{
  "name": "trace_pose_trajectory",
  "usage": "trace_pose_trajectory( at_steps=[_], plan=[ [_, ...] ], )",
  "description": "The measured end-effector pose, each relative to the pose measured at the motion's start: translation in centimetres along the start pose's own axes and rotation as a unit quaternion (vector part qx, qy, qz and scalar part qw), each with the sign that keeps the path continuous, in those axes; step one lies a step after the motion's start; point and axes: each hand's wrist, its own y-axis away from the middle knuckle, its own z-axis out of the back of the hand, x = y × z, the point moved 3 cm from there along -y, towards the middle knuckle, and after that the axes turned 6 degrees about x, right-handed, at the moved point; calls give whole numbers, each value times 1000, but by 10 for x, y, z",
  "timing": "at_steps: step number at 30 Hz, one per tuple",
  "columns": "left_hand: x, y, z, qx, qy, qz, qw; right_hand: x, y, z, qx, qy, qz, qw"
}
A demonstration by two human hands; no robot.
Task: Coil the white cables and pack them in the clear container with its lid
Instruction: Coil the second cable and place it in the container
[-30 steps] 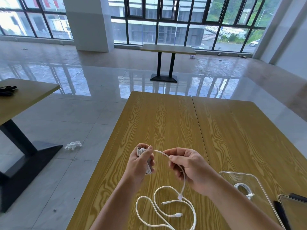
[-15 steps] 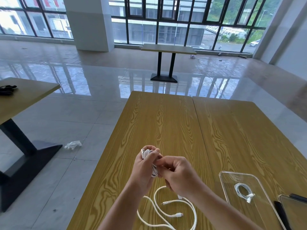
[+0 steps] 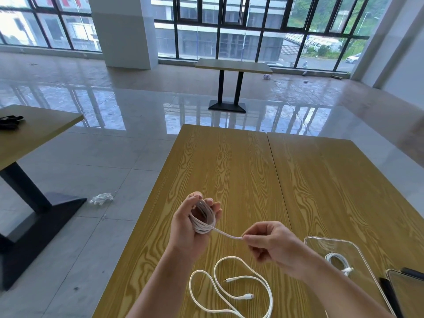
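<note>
My left hand point(image 3: 187, 222) is raised above the wooden worktop point(image 3: 229, 161), its fingers curled round a coil of white cable point(image 3: 203, 218) that is wound in several loops about them, the thumb lying along the coil's near side. From the bottom of that coil a short straight stretch of the same cable runs rightward to my right hand point(image 3: 273, 245), which pinches it between thumb and fingertips, the other fingers curled in beneath; the two hands are a little apart, with the cable taut between them. Below both hands, flat on the worktop, a second white cable point(image 3: 231, 292) lies loose in broad open loops, its two plug ends resting inside the loops, touching neither hand. To the right of my right forearm sits the clear container point(image 3: 339, 246), and in it lies one small coiled white cable point(image 3: 337, 260). Just beyond it at the right edge rests the clear lid point(image 3: 406, 292), partly cut off from view.
</note>
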Motion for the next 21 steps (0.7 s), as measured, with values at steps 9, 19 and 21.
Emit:
trace_pose_trajectory(
  at_steps=[9,19,21],
  plan=[
    [25,0,-17,42,-72,34,996,-9,-21,-6,-139,-376,22,916],
    [32,0,-16,46,-90,38,994,-3,-21,-18,-198,-380,48,902],
    [32,0,-14,49,-96,28,994,-1,-17,-22,-186,-319,63,927]
  ],
)
